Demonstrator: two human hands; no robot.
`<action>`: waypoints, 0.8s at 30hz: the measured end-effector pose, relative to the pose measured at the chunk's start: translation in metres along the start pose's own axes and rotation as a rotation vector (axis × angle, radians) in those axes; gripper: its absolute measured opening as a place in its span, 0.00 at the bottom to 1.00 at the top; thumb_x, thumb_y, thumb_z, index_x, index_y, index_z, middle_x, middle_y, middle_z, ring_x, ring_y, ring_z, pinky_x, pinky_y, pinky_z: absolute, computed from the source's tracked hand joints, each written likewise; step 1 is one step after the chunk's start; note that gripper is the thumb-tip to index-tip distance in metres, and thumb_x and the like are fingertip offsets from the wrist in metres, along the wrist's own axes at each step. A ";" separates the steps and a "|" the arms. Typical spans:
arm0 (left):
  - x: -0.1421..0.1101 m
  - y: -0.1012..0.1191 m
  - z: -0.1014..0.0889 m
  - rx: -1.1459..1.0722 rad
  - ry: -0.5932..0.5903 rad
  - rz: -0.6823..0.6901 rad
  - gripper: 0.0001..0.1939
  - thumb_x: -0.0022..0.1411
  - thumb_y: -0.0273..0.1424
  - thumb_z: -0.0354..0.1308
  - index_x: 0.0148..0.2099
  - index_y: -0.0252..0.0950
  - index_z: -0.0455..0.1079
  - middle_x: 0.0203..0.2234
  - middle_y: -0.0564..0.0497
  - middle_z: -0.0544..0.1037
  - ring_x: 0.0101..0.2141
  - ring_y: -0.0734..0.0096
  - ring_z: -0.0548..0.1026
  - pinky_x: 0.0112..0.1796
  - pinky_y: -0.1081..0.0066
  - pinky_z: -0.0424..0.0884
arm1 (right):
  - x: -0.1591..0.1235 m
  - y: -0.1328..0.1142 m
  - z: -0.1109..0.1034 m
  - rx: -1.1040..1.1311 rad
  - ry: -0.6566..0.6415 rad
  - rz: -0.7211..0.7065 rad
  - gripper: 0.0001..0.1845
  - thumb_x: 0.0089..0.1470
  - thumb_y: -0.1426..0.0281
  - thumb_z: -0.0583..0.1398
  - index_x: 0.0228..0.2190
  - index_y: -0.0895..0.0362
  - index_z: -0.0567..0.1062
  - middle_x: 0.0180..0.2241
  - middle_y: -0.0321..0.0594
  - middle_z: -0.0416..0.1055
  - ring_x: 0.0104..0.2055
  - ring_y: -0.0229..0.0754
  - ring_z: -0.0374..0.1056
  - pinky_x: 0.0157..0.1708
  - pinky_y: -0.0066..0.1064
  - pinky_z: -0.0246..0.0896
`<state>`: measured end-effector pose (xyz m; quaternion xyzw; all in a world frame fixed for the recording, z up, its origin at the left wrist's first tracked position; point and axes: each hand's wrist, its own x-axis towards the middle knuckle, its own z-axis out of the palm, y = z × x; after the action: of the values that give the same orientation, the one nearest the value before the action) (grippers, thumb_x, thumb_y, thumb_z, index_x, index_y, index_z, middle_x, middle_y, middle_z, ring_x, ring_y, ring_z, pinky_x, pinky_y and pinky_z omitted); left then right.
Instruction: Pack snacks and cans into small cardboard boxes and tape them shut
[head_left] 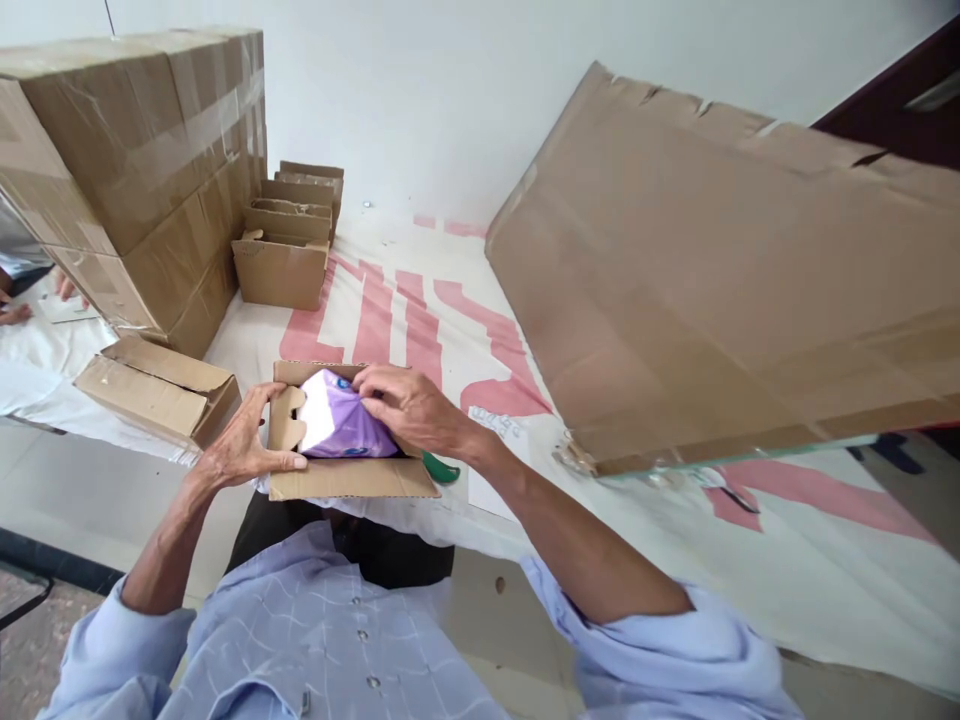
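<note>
An open cardboard box lies at the table's near edge, its flaps folded out. Inside it sits a shiny purple and white plastic packet. My left hand grips the left end of the box, thumb along the front flap and fingers at the back corner. With bent fingers my right hand pinches the packet's upper right edge. The packet's lower part is hidden in the box. Beside the box's right end, a curved green object shows in part, next to a sheet of paper with writing.
Large taped cartons stand stacked at left. A row of small open boxes is beside them, and a closed small box lies in front. A big cardboard panel fills the right. Another person's hand shows far left.
</note>
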<state>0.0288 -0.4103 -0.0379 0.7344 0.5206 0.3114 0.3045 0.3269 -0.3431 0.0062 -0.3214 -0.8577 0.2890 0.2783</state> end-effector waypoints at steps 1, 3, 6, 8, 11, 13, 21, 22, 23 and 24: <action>0.001 0.003 -0.002 0.008 0.014 0.005 0.54 0.50 0.57 0.77 0.71 0.40 0.62 0.64 0.36 0.70 0.64 0.39 0.72 0.61 0.43 0.74 | 0.000 -0.004 -0.011 0.101 0.058 0.014 0.07 0.66 0.69 0.58 0.34 0.54 0.74 0.44 0.44 0.80 0.49 0.46 0.75 0.51 0.38 0.69; 0.005 0.013 -0.010 0.020 0.061 0.049 0.55 0.51 0.58 0.76 0.72 0.41 0.61 0.67 0.35 0.67 0.66 0.38 0.70 0.61 0.41 0.74 | 0.001 -0.009 -0.029 0.249 0.134 0.059 0.09 0.66 0.63 0.61 0.34 0.54 0.74 0.44 0.43 0.80 0.49 0.47 0.75 0.49 0.38 0.70; 0.019 0.040 -0.026 0.050 0.104 0.207 0.57 0.53 0.58 0.76 0.76 0.45 0.57 0.73 0.34 0.59 0.71 0.37 0.62 0.63 0.41 0.72 | 0.012 -0.015 -0.047 0.397 0.159 0.128 0.16 0.62 0.54 0.66 0.33 0.55 0.76 0.36 0.39 0.78 0.40 0.42 0.73 0.41 0.32 0.69; 0.032 0.062 -0.037 0.057 0.078 0.322 0.57 0.54 0.58 0.75 0.77 0.46 0.57 0.76 0.35 0.55 0.74 0.37 0.58 0.64 0.42 0.70 | 0.022 -0.017 -0.051 0.494 0.115 0.175 0.21 0.58 0.51 0.69 0.33 0.56 0.76 0.31 0.34 0.74 0.32 0.37 0.68 0.34 0.29 0.65; 0.054 0.088 -0.045 -0.007 -0.024 0.380 0.47 0.57 0.58 0.73 0.71 0.42 0.67 0.69 0.37 0.68 0.67 0.39 0.68 0.61 0.48 0.73 | 0.034 -0.018 -0.050 0.645 0.036 0.240 0.26 0.52 0.46 0.73 0.33 0.56 0.77 0.29 0.32 0.73 0.28 0.35 0.63 0.28 0.26 0.60; 0.066 0.093 -0.045 -0.116 -0.016 0.314 0.38 0.58 0.57 0.73 0.62 0.39 0.75 0.55 0.41 0.79 0.55 0.46 0.78 0.54 0.53 0.77 | 0.038 -0.017 -0.050 0.756 0.070 0.246 0.29 0.51 0.42 0.72 0.34 0.56 0.79 0.30 0.34 0.75 0.29 0.36 0.66 0.29 0.27 0.63; 0.117 0.074 -0.035 -0.585 0.326 0.101 0.32 0.61 0.59 0.69 0.54 0.40 0.76 0.48 0.45 0.82 0.47 0.56 0.80 0.42 0.62 0.81 | 0.051 0.000 -0.047 0.908 0.324 0.016 0.39 0.52 0.40 0.72 0.58 0.45 0.75 0.58 0.42 0.78 0.56 0.49 0.75 0.54 0.42 0.76; 0.124 0.070 -0.035 -0.580 0.306 0.094 0.33 0.61 0.60 0.67 0.55 0.39 0.76 0.50 0.44 0.81 0.48 0.54 0.80 0.41 0.61 0.81 | 0.056 0.007 -0.045 0.884 0.365 0.040 0.38 0.52 0.42 0.73 0.58 0.46 0.75 0.57 0.42 0.79 0.54 0.48 0.76 0.53 0.40 0.76; 0.131 0.066 -0.036 -0.564 0.281 0.079 0.34 0.62 0.62 0.66 0.55 0.39 0.77 0.51 0.43 0.81 0.49 0.52 0.80 0.40 0.61 0.81 | 0.062 0.015 -0.043 0.873 0.394 0.070 0.37 0.53 0.42 0.73 0.57 0.47 0.75 0.55 0.42 0.79 0.52 0.46 0.77 0.51 0.39 0.77; 0.138 0.061 -0.037 -0.542 0.251 0.054 0.35 0.62 0.63 0.64 0.55 0.39 0.77 0.51 0.42 0.81 0.51 0.51 0.80 0.40 0.62 0.81 | 0.068 0.025 -0.040 0.873 0.405 0.100 0.36 0.53 0.43 0.72 0.55 0.48 0.75 0.53 0.42 0.80 0.49 0.45 0.77 0.48 0.38 0.78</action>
<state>0.0718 -0.2906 0.0512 0.5958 0.4323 0.5352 0.4144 0.3200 -0.2667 0.0367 -0.2651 -0.5685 0.5665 0.5344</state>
